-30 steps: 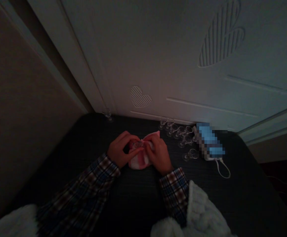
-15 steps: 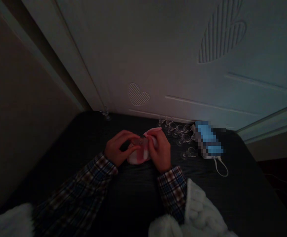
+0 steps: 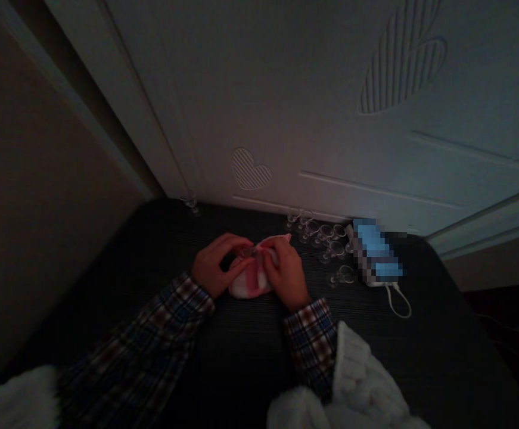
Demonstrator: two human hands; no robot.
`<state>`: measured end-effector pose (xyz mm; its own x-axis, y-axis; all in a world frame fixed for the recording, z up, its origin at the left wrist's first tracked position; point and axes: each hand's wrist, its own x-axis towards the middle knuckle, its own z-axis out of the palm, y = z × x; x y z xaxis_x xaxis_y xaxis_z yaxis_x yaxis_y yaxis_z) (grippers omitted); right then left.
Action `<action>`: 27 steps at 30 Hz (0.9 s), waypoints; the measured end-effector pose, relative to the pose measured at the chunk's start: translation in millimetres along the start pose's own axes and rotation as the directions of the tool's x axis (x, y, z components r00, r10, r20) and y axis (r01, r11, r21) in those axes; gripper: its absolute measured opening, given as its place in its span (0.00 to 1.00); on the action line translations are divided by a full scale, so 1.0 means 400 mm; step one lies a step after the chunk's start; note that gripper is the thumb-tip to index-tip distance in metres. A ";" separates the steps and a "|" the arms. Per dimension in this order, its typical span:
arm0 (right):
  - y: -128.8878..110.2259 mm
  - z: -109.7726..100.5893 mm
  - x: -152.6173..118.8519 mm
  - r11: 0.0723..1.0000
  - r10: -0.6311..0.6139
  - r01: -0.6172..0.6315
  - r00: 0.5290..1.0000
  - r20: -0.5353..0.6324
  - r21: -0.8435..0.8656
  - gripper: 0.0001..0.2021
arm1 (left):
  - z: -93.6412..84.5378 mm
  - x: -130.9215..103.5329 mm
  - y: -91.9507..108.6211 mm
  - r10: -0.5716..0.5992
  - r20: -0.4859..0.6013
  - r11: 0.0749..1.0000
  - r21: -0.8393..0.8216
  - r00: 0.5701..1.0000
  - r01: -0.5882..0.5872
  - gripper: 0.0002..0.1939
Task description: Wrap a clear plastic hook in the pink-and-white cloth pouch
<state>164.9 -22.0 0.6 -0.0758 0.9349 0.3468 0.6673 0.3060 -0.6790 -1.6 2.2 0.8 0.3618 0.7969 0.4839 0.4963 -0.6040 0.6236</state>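
A pink-and-white cloth [image 3: 252, 283] is bunched between my two hands just above the dark table. My left hand [image 3: 217, 268] is closed in a pinch on a small clear piece [image 3: 248, 252], which looks like one of the little stemmed glasses; the cloth partly covers it. With thumb and fingers pressed together, my right hand [image 3: 286, 271] grips the cloth against that piece. One corner of the cloth sticks up beyond the right fingers. Several small clear stemmed glasses [image 3: 326, 233] stand to the right of my right hand.
A lit phone-like device [image 3: 378, 250], blurred out, lies at the right with a white cord loop [image 3: 400, 301]. Another small clear glass [image 3: 192, 204] stands at the back left. A white panel with heart reliefs [image 3: 250, 170] rises behind the dark table [image 3: 241, 345].
My right fingers have shifted slightly left and closed over the clear piece with the cloth. The cloth's raised flap has folded lower. My left hand stays almost in place.
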 end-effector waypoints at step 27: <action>0.003 -0.002 0.001 1.000 0.011 -0.011 1.000 -0.003 0.016 0.06 | 0.002 -0.002 -0.004 -0.071 0.025 0.997 0.032 0.997 0.070 0.13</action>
<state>166.2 -21.5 0.2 -0.0660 0.9376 0.3415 0.6558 0.2987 -0.6933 -2.0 2.5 -1.2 0.3456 0.8379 0.4225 0.5457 -0.5457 0.6359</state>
